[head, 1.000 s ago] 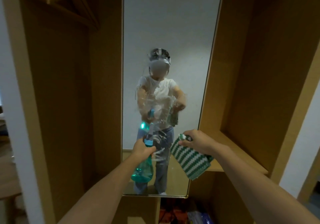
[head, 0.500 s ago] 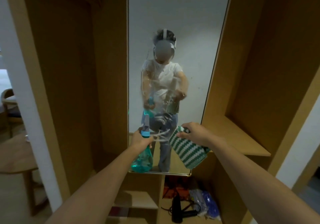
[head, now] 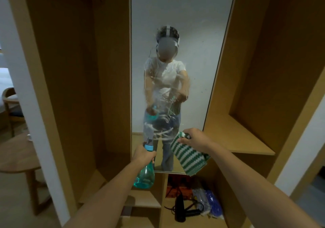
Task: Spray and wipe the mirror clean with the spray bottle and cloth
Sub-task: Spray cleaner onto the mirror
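Head view: my left grip (head: 144,154) is curled round the neck of the teal spray bottle (head: 145,176), held upright at the bottom left corner of the mirror (head: 184,16), its nozzle toward the glass. My right grip (head: 193,139) pinches the top of the green-and-white striped cloth (head: 188,157), which dangles just right of the bottle; whether it touches the glass I cannot tell. Wet streaks (head: 161,122) cross the mirror's lower middle. A black hair dryer (head: 180,208) lies in the compartment below.
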Motion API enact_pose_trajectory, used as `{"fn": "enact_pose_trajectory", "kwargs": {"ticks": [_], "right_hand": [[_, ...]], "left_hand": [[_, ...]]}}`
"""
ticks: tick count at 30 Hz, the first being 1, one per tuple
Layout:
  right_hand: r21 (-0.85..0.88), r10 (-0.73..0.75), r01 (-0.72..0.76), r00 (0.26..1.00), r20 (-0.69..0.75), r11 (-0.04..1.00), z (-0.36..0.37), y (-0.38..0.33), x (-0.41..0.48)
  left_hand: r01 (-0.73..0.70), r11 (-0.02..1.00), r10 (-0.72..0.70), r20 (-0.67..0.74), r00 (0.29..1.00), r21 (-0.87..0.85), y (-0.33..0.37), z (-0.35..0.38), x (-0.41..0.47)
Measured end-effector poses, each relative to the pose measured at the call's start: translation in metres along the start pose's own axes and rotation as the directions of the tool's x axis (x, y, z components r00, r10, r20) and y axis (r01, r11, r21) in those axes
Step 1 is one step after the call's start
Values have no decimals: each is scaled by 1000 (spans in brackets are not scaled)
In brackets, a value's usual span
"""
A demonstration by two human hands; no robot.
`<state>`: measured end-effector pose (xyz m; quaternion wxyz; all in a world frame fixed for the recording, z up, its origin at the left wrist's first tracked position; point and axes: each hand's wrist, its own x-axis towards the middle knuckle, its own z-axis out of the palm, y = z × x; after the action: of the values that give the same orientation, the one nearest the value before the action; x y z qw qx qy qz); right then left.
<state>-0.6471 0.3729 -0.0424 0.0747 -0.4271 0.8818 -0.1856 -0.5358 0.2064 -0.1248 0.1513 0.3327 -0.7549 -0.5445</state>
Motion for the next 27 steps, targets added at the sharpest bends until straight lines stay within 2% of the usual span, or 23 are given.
{"fn": "enact_pose_trajectory", "kwargs": {"ticks": [4, 8, 15, 23, 27], "right_hand": [[-6, 20, -20, 1000, -8, 1000, -4, 9, -5], [11, 50, -50, 998, -33, 999, -11, 18, -13], [39, 131, -130, 991, -26, 991, -23, 35, -30], [42, 172, -171, 985, -31, 984, -31, 45, -45], [21, 173, -173, 985, -20, 985, -31, 49, -47]], "left_hand": [[-26, 999, 26, 28, 999, -21, 7, 11, -1], [-115, 993, 116, 94, 989, -10, 22, 27, -4], [-218, 975, 222, 122, 967, -42, 48, 64, -8], [-211, 977, 210, 184, 960, -11, 48, 93, -10], [-189, 981, 182, 155, 971, 32, 45, 100, -7]]}}
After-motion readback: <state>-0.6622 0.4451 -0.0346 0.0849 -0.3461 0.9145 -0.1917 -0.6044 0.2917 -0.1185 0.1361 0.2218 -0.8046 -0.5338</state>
